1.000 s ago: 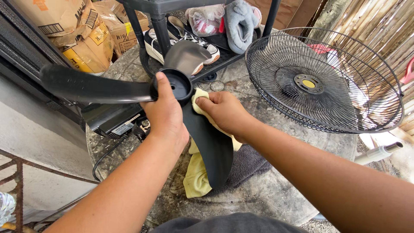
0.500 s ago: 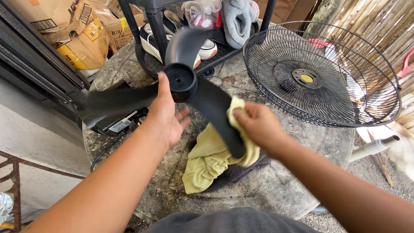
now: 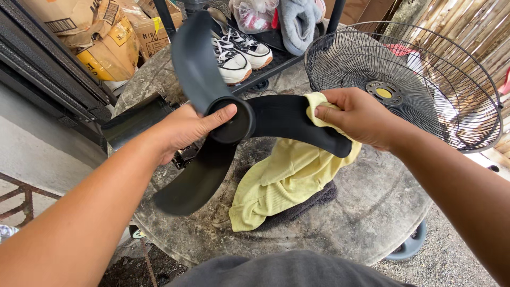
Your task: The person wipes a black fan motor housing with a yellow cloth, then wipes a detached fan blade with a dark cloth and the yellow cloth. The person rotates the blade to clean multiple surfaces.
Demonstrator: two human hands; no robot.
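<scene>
Left hand [image 3: 183, 130] is gripping the black three-blade fan propeller [image 3: 234, 119] right at its hub, thumb across the front, held up over the round stone table [image 3: 372, 212]. Right hand [image 3: 356, 117] is pinched shut on a yellow cloth [image 3: 287, 180] wrapped around the blade pointing right, rest of it drooping onto the table.

Views: one only, the head camera; no second view shares the scene.
Position: worn on the person's head, above and just behind both forearms, which enter from the lower corners.
Direction: steeply downward and forward, onto a round stone tabletop [image 3: 372, 212].
Nearness: close; the left hand [image 3: 183, 130] and right hand [image 3: 358, 117] fill the middle, holding a black fan blade [image 3: 234, 119] and yellow cloth [image 3: 281, 180].
Far edge: a wire fan guard [image 3: 425, 79] upper right, cardboard boxes [image 3: 101, 42] upper left, sneakers [image 3: 239, 53] top centre.
Near edge: the person's grey-clothed lap [image 3: 287, 271].
</scene>
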